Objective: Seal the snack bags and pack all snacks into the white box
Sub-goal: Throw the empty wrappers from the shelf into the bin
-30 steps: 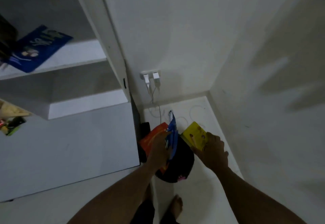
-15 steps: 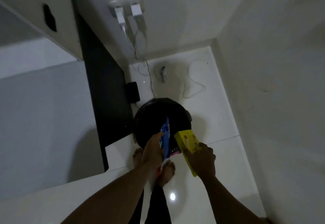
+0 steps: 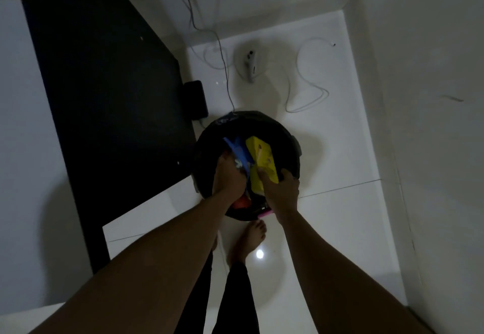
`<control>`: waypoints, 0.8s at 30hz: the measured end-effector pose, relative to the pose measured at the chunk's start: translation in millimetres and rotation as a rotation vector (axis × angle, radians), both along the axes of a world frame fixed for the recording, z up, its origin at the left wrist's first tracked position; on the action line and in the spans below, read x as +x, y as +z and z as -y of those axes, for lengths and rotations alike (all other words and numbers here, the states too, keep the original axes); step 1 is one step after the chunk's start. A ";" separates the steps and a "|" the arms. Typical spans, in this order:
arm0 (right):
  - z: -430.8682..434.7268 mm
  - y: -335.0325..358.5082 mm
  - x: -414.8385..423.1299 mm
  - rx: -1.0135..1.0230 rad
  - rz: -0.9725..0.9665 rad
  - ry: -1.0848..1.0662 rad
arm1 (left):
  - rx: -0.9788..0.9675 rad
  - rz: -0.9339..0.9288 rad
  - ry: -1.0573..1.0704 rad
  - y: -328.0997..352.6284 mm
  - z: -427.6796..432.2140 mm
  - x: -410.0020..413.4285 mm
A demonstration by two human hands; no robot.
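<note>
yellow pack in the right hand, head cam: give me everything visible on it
The yellow pack is bright yellow, flat and glossy, with a few small dark printed marks too blurred to read. It points away from the person at the open mouth of the round black bin. The right hand grips its near end, thumb across the face. The blue pack, held by the left hand, sits close on its left; whether they touch is unclear.
</note>
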State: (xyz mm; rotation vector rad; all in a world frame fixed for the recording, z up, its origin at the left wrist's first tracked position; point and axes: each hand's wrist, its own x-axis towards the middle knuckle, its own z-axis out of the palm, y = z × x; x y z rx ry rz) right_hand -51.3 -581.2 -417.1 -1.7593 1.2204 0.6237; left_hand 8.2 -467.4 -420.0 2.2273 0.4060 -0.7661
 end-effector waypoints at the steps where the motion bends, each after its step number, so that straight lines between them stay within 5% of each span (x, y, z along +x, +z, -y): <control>1: -1.3 1.5 -1.6 -0.001 0.016 0.007 | 0.026 -0.008 -0.068 -3.7 -2.1 -1.7; 11: 0.6 62.9 -8.6 -0.036 0.089 0.110 | 0.004 -0.109 -0.141 63.7 -14.0 -2.7; 24: -32.3 314.3 27.3 -0.103 0.418 0.366 | -0.041 0.291 -0.211 306.0 -67.1 7.9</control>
